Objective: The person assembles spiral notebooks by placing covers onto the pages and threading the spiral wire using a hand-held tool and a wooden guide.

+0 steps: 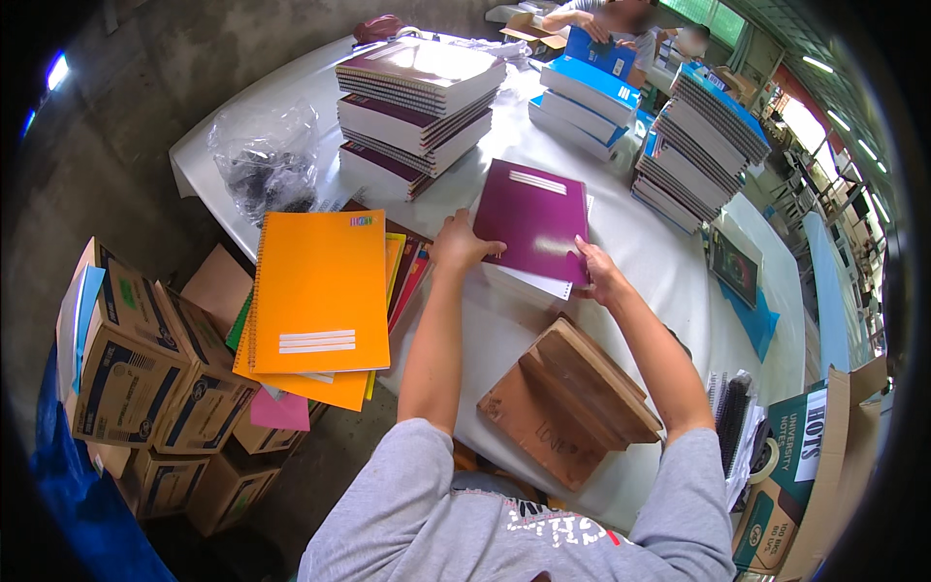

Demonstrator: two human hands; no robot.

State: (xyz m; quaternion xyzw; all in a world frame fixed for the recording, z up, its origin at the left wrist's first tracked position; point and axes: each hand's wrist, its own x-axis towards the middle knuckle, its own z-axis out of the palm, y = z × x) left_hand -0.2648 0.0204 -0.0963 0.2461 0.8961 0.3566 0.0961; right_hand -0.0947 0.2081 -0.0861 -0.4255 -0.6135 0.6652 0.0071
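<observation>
Both bare forearms rise from the grey-sleeved shoulders at 6 o'clock and reach toward the centre of the view. The left arm runs nearly straight up, its elbow near 7 o'clock, ending in the left hand (460, 244), palm down with fingers pointing toward 2 o'clock. The right arm slants from 5 o'clock toward 11 o'clock; the right hand (599, 274) is bent at the wrist, fingers curled and pinching.

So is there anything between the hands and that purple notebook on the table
No. Both hands are already on the purple notebook: the left hand at its near left edge, the right hand at its near right corner. Nothing lies between them. The wooden stand sits nearer the person, under the forearms.
</observation>
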